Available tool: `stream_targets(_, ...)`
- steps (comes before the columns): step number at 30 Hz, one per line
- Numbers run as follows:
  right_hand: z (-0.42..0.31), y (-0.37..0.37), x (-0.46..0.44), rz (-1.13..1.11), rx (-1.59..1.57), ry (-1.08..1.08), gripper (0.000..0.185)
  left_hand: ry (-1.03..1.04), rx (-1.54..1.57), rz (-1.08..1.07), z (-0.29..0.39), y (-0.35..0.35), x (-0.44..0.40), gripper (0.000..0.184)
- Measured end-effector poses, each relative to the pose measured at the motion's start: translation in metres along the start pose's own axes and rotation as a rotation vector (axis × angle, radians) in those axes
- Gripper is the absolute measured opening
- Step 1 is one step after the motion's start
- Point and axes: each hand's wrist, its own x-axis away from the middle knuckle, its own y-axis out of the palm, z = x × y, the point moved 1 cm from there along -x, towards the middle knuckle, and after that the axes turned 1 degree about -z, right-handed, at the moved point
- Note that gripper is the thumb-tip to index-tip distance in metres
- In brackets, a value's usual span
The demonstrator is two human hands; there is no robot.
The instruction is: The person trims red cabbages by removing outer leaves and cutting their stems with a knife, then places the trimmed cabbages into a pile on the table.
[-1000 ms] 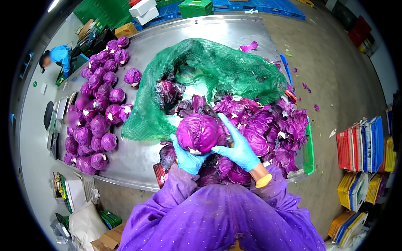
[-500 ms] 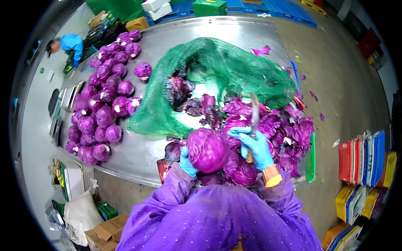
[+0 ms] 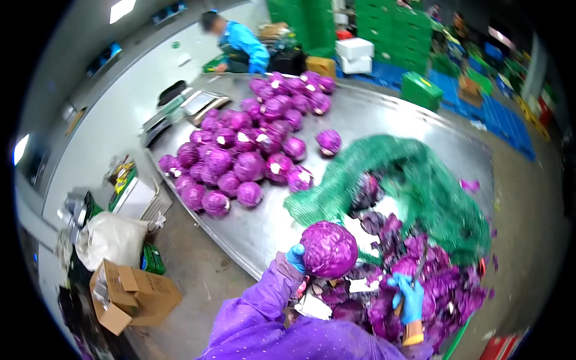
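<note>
A whole red cabbage (image 3: 329,251) rests in my left hand (image 3: 296,257), whose blue-gloved fingers press against its left side. To the right, my right hand (image 3: 409,298), also in a blue glove, is closed around a knife (image 3: 398,308). The knife's handle shows below the fingers, and its blade is hard to make out against the leaves. Loose purple cabbage leaves (image 3: 447,282) lie heaped under and around this hand. Beyond both hands spreads a green mesh bag (image 3: 390,156), with dark, wilted leaves and a cabbage head at its opening.
Many trimmed cabbages (image 3: 249,166) are piled on the left of the metal table (image 3: 273,225). A scale (image 3: 204,103) stands past them. Near the far end is a person in blue (image 3: 243,45). A cardboard box (image 3: 138,294) sits on the floor at left.
My view has swung left toward the cabbage pile. The cabbage in my left hand has moved toward the pile, away from the knife. My right hand stays over the leaves, still gripping the knife.
</note>
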Motion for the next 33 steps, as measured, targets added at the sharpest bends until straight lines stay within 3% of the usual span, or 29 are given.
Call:
stream_targets(3, 0.023, -0.01, -0.011, 0.048, 0.013, 0.045, 0.025, 0.237, -0.011, 0.228, 0.048, -0.033, -0.008, 0.09)
stream_targets(4, 0.024, -0.009, -0.011, 0.068, 0.042, 0.033, 0.025, 0.303, -0.006, 0.413, 0.067, -0.053, -0.011, 0.079)
stream_targets(6, 0.028, -0.009, -0.011, 0.082, 0.06, 0.022, 0.024, 0.472, 0.073, 0.379, 0.115, -0.073, -0.027, 0.059)
stream_targets(7, 0.031, -0.009, -0.013, 0.077, 0.046, 0.028, 0.024, 0.447, 0.1, 0.384, 0.145, -0.093, -0.03, 0.054)
stream_targets(11, -0.007, 0.035, 0.006, 0.19, 0.221, 0.147, 0.019, 0.522, -0.073, 0.623, 0.244, -0.082, -0.048, 0.079)
stream_targets(15, -0.011, 0.054, 0.001, 0.176, 0.28, 0.195, 0.018, 0.579, 0.131, 0.688, 0.316, -0.146, -0.093, 0.079)
stream_targets(17, -0.006, 0.066, -0.006, 0.164, 0.231, 0.146, 0.018, 0.497, 0.131, 0.505, 0.342, -0.184, -0.125, 0.087)
stream_targets(19, -0.001, 0.076, -0.012, 0.166, 0.174, 0.131, 0.019, 0.529, 0.202, 0.692, 0.345, -0.168, -0.153, 0.081)
stream_targets(20, 0.0, 0.08, -0.014, 0.173, 0.143, 0.143, 0.02, 0.504, 0.179, 0.517, 0.35, -0.189, -0.17, 0.083)
stream_targets(21, 0.002, 0.082, -0.016, 0.182, 0.115, 0.155, 0.021, 0.487, 0.228, 0.488, 0.351, -0.194, -0.186, 0.087)
stream_targets(23, 0.013, 0.068, -0.03, 0.153, 0.131, 0.125, 0.022, 0.265, 0.604, 0.544, 0.36, -0.217, -0.217, 0.089)
stream_targets(24, 0.015, 0.065, -0.031, 0.168, 0.125, 0.131, 0.021, 0.507, 0.112, 0.461, 0.357, -0.241, -0.23, 0.091)
stream_targets(25, 0.02, 0.059, -0.03, 0.195, 0.116, 0.142, 0.021, 0.8, -0.607, 0.582, 0.355, -0.263, -0.242, 0.096)
stream_targets(26, 0.017, 0.058, -0.026, 0.195, 0.121, 0.134, 0.022, 1.095, -0.994, 0.768, 0.351, -0.285, -0.253, 0.101)
stream_targets(27, 0.016, 0.056, -0.02, 0.2, 0.124, 0.127, 0.024, 1.04, -0.637, 0.581, 0.344, -0.247, -0.248, 0.076)
stream_targets(30, 0.032, 0.042, -0.012, 0.221, 0.053, 0.159, 0.022, 0.588, 0.253, 0.781, 0.315, -0.138, -0.229, 0.064)
stream_targets(33, 0.044, 0.053, -0.005, 0.192, 0.061, 0.221, 0.025, 0.347, -0.291, 0.48, 0.228, -0.113, -0.229, 0.036)
